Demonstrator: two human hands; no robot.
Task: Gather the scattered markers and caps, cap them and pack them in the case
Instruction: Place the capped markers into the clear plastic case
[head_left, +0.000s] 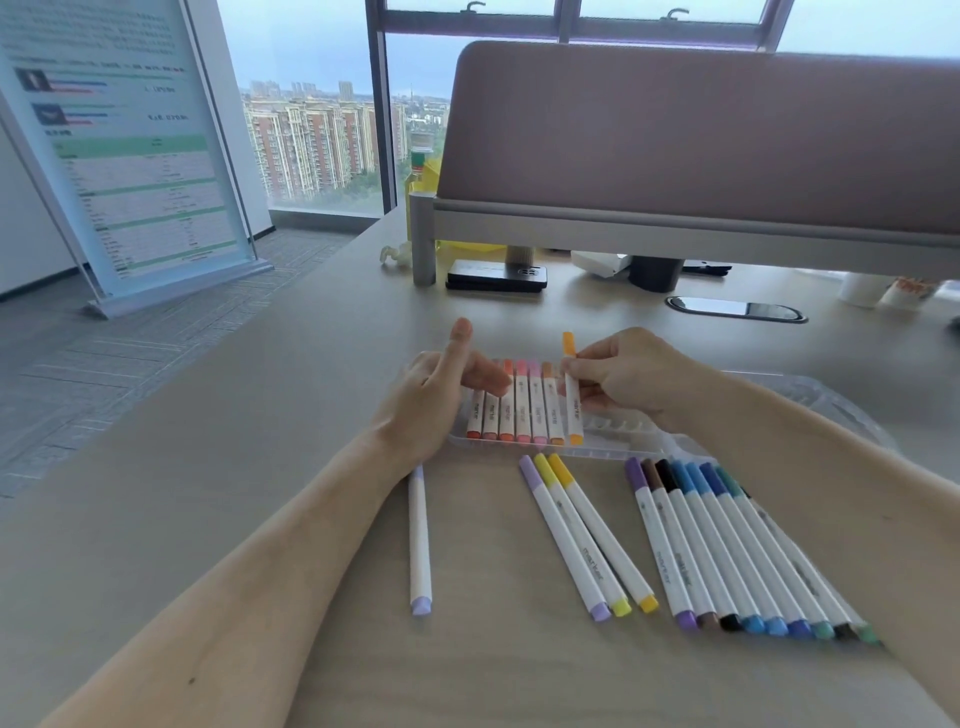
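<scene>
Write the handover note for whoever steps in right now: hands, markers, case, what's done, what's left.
Right hand: pinching the orange marker, lowering it into the case beside the last packed one.
Left hand: open, holding nothing, fingers over the left end of the packed row.
Done: six red-to-tan markers sit side by side in the left part of the case. No loose caps in sight; every marker that shows is capped.
Left: seat the orange one, then pack the loose ones on the table: a lone pale lilac marker, a group of three (lilac, two yellow), and a row of about nine (purple, brown, black, blues, greens). Then close the case.
</scene>
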